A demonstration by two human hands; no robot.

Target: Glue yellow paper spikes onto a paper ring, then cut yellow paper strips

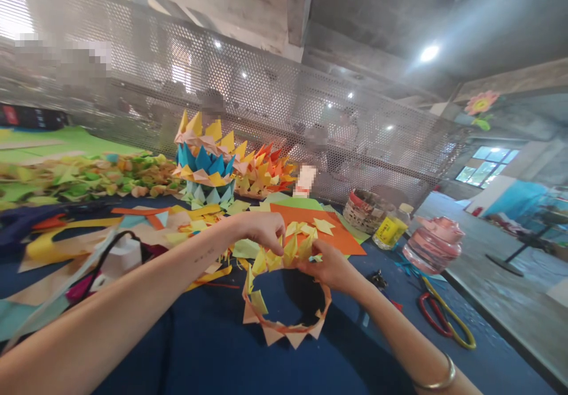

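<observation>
A ring of folded paper (295,329), with peach points along the near rim and yellow points at the back, stands on the dark blue table. My left hand (262,229) is at the ring's back edge, its fingers pinched by a yellow folded piece. On the right of that same stretch, my right hand (326,262) grips the ring's back rim between thumb and fingers. Loose yellow folded pieces (323,226) lie on an orange paper sheet (350,242) just behind the hands.
Stacked paper crowns (206,167) stand behind; paper scraps (133,176) and a white plug (123,256) are left. On the right are a basket (361,210), yellow-labelled bottle (390,229), pink jug (432,244) and scissors (444,315) near the table edge.
</observation>
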